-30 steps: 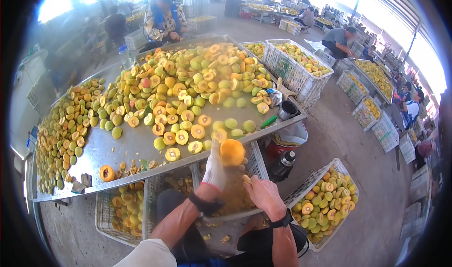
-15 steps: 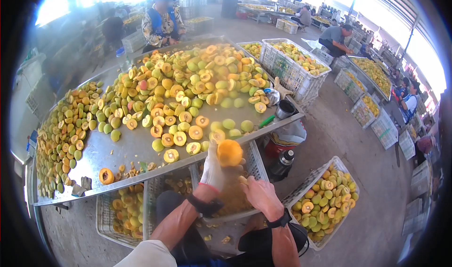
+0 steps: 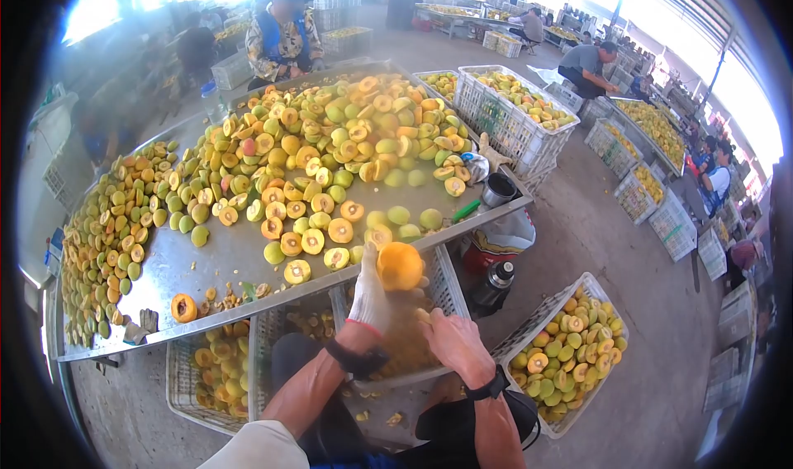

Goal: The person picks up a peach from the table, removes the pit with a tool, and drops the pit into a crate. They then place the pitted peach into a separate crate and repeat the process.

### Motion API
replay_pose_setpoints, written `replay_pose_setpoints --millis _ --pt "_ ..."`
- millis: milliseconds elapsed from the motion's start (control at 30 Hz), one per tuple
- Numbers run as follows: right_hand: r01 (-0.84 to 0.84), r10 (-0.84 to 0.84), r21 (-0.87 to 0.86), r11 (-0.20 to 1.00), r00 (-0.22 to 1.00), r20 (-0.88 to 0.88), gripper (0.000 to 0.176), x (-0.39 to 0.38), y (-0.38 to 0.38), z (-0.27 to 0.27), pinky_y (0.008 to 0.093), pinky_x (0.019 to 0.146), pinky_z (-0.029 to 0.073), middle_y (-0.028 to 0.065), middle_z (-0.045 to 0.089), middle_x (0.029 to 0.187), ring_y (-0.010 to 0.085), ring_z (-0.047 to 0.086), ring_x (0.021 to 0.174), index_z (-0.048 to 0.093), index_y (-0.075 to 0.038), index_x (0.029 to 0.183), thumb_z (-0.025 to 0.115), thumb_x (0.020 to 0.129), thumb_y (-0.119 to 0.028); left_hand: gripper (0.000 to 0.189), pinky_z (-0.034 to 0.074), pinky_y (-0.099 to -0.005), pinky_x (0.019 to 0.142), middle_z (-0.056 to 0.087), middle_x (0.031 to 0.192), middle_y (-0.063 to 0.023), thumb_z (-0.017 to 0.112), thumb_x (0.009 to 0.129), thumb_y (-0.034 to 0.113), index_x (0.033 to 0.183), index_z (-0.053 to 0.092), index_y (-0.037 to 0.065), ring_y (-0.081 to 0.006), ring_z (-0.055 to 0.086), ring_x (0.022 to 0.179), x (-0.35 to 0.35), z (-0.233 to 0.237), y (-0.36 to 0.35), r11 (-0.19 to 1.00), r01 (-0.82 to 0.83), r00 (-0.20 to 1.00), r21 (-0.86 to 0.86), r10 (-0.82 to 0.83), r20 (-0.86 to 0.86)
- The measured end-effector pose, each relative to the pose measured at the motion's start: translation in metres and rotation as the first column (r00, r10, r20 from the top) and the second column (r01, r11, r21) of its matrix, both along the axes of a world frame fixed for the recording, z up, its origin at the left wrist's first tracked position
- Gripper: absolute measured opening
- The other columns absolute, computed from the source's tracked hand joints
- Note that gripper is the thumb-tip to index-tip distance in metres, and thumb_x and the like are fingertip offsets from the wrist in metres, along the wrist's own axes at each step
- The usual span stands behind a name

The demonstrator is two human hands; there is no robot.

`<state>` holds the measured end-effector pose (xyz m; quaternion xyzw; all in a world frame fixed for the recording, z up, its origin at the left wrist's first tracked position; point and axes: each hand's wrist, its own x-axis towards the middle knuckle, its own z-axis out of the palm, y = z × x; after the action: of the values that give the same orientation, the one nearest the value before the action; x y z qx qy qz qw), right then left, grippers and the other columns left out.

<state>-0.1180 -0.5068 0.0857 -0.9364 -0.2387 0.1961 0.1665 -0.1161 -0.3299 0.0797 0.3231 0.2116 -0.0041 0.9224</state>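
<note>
In a white glove, my left hand [image 3: 370, 291] is closed on an orange fruit piece [image 3: 400, 266] near the front edge of the metal table [image 3: 206, 299]. My bare right hand [image 3: 454, 343] is wrapped round a small light-coloured handle [image 3: 424, 315], just right of and below the fruit; the rest of that tool is hidden or blurred. Both hands are above a white crate [image 3: 450, 283] whose contents look hazy. Halved green and orange fruit [image 3: 330, 130] lie heaped on the table beyond, with several cut halves close to my left hand.
A dark cup [image 3: 498, 190] and green-handled object [image 3: 466, 211] lie at the table's right corner. Below stands a black thermos [image 3: 494, 283]. Fruit-filled crates stand at right [image 3: 570, 353], lower left [image 3: 223, 378] and behind [image 3: 516, 109]. A person [image 3: 285, 35] is across the table.
The orange fruit piece has turned slightly in my left hand, and its hollow side shows less. My right hand has barely moved. The view has shifted slightly.
</note>
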Motion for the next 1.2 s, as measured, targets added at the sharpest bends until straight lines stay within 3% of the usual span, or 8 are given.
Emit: replay_pose_setpoints --millis 100,467,1200 --pt "-0.013 0.013 0.000 1.000 0.999 0.042 0.038 0.001 -0.001 -0.007 0.0558 0.081 0.052 0.0268 0.072 0.088 0.0465 0.070 0.089 0.061 0.003 0.105 0.054 0.105 -0.034 0.076 0.062 -0.0402 0.070 0.073 0.108 -0.0200 0.029 0.106 0.067 0.126 0.062 0.000 -0.0332 0.073 0.085 0.001 0.000 0.000 1.000 -0.004 1.000 -0.016 0.004 0.000" --pt "-0.025 0.026 -0.014 1.000 0.998 0.048 0.038 0.001 -0.001 -0.013 0.0554 0.079 0.053 0.0265 0.072 0.088 0.0468 0.070 0.088 0.061 0.002 0.106 0.055 0.105 -0.035 0.077 0.062 -0.0428 0.072 0.071 0.108 -0.0173 0.033 0.104 0.071 0.127 0.060 0.002 -0.0347 0.072 0.088 0.002 -0.012 0.002 0.999 -0.033 0.993 0.015 0.031 0.118" --pt "-0.026 0.025 0.011 1.000 0.998 0.056 0.038 -0.001 0.000 -0.011 0.0552 0.079 0.052 0.0280 0.071 0.088 0.0469 0.069 0.087 0.061 0.003 0.104 0.057 0.104 -0.035 0.083 0.059 -0.0381 0.063 0.071 0.111 -0.0200 0.028 0.102 0.075 0.129 0.059 0.002 -0.0307 0.073 0.079 -0.001 -0.005 0.002 0.999 0.005 0.999 0.036 -0.007 0.049"
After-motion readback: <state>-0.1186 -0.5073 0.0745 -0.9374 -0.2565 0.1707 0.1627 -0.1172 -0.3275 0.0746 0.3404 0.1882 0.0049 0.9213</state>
